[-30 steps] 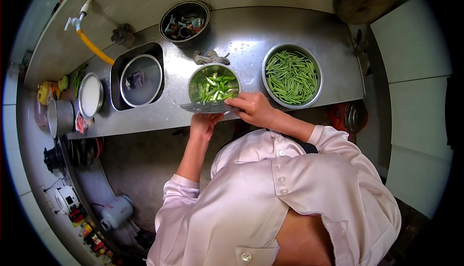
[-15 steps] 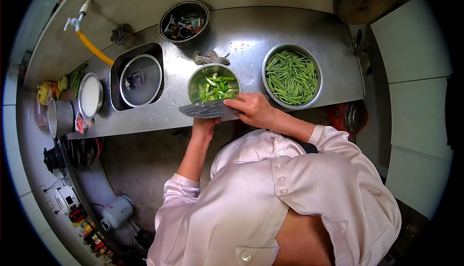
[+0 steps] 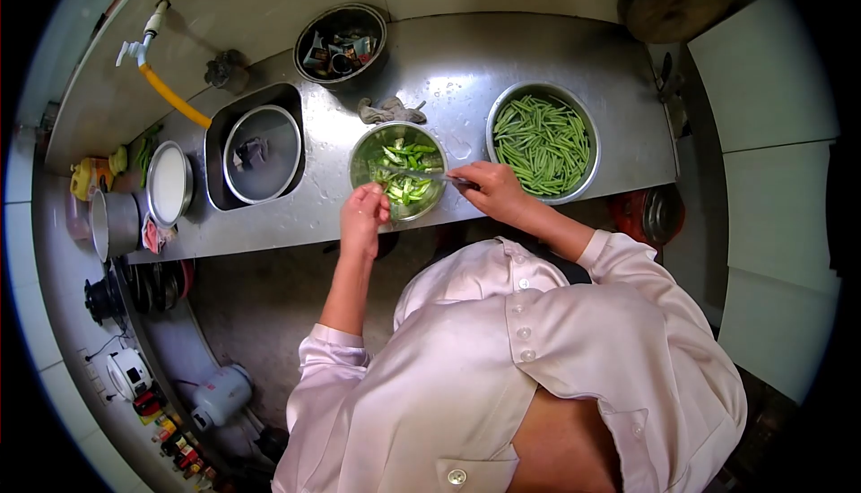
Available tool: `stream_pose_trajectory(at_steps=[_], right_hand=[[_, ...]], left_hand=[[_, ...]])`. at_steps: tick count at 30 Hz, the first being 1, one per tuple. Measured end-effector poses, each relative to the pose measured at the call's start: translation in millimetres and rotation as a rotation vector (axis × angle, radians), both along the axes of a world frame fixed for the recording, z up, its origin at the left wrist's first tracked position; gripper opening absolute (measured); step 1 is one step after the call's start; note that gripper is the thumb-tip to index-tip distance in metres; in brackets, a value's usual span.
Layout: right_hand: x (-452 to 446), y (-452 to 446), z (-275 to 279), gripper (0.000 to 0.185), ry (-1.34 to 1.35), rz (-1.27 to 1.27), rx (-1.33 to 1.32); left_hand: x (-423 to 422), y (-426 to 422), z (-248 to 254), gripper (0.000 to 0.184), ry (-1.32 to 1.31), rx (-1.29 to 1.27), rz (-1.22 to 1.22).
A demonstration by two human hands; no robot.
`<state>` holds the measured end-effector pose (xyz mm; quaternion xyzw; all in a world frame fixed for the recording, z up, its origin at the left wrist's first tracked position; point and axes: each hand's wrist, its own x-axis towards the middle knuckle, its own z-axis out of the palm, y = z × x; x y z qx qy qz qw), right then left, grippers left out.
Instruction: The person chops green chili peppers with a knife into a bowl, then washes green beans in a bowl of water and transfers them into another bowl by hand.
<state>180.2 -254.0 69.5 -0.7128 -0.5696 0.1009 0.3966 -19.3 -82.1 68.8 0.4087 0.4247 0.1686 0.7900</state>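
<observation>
My right hand (image 3: 489, 188) is wrapped round the handle of a broad-bladed kitchen knife (image 3: 420, 174). Its blade, seen nearly edge-on, reaches left over a metal bowl (image 3: 359, 149). Cut green peppers (image 3: 409, 190) lie inside that bowl, with pale seeds and cores among them. At the bowl's lower left rim is my left hand (image 3: 360, 215), its fingers pinched together over the edge; what they hold, if anything, is too small to make out.
A basin of green beans (image 3: 542, 142) stands to the right. Behind the bowl lie a grey cloth (image 3: 391, 111) and a dark pot of packets (image 3: 341, 81). On the left, a water-filled basin (image 3: 262, 188) sits in the sink (image 3: 215, 148), beside a white-looking bowl (image 3: 169, 184).
The knife has turned from broadside to nearly edge-on and moved up over the bowl. My left hand has come out from under the blade, up and left to the rim.
</observation>
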Motion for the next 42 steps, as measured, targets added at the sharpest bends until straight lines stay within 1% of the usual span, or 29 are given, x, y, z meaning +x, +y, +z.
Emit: stream_pose_trajectory(at_steps=[1,4,5,7,10,11,13,14,16,18,19,20,21,22,24,26,28,30,31,34,35,38,39,42], right_hand=[[1,-2,0,0.017,0.085,-0.033,-0.008],[3,-11,7,0.020,0.217,-0.148,0.071],[5,-16,12,0.020,0.225,-0.171,0.060],[13,-31,21,0.020,0.241,-0.220,0.033],[22,-53,23,0.021,0.276,-0.307,0.100],[25,-61,28,0.021,0.253,-0.340,0.084],[29,-76,35,0.021,0.288,-0.417,0.095],[32,-84,38,0.021,0.304,-0.461,0.101],[37,-103,39,0.019,0.320,-0.567,0.080],[43,-121,43,0.018,0.354,-0.667,0.086],[45,-131,45,0.017,0.347,-0.725,0.093],[47,-141,47,0.017,0.391,-0.795,0.057],[49,-150,47,0.016,0.411,-0.835,0.068],[52,-160,47,0.016,0.431,-0.873,0.079],[55,-176,47,0.016,0.459,-0.946,0.090],[57,-190,48,0.016,0.477,-1.014,0.090],[60,-204,45,0.014,0.481,-1.034,0.069],[60,-215,42,0.014,0.481,-1.053,0.057],[59,-218,42,0.014,0.485,-1.057,0.062],[59,-225,43,0.013,0.495,-1.073,0.075],[58,-226,43,0.014,0.501,-1.076,0.072],[59,-228,47,0.014,0.514,-1.079,0.100],[58,-230,48,0.014,0.519,-1.081,0.114],[58,-237,44,0.015,0.507,-1.086,0.118]], left_hand=[[0,8,-4,0.013,0.049,0.037,0.020],[10,40,-2,0.012,0.135,0.157,0.072],[17,53,2,0.012,0.148,0.200,0.086],[39,79,15,0.014,0.075,0.325,0.102],[89,119,44,0.016,-0.023,0.464,0.151],[107,135,49,0.016,-0.054,0.474,0.155],[143,172,47,0.015,-0.148,0.438,0.135],[161,179,56,0.024,-0.116,0.440,0.159],[187,232,16,0.044,0.192,0.713,-0.049],[199,211,27,0.061,0.801,1.466,-0.174],[205,183,45,0.062,0.814,1.413,-0.222],[210,161,42,0.054,0.786,1.609,-0.168],[217,139,40,0.048,0.662,1.648,-0.204],[224,118,39,0.041,0.538,1.680,-0.237],[239,67,13,0.029,0.228,1.713,-0.296],[252,13,-16,0.025,0.026,1.316,-0.618],[254,-38,-31,0.027,0.024,1.363,-0.769],[258,-69,-45,0.027,0.132,1.653,-0.787],[261,-77,-52,0.025,0.195,1.809,-0.748],[276,-105,-70,0.023,0.442,1.896,-0.781],[279,-113,-76,0.025,0.506,1.853,-0.792],[282,-124,-78,0.028,0.616,1.831,-0.878],[282,-125,-81,0.029,0.601,1.739,-0.893],[277,-114,-90,0.030,0.456,1.437,-0.839]])
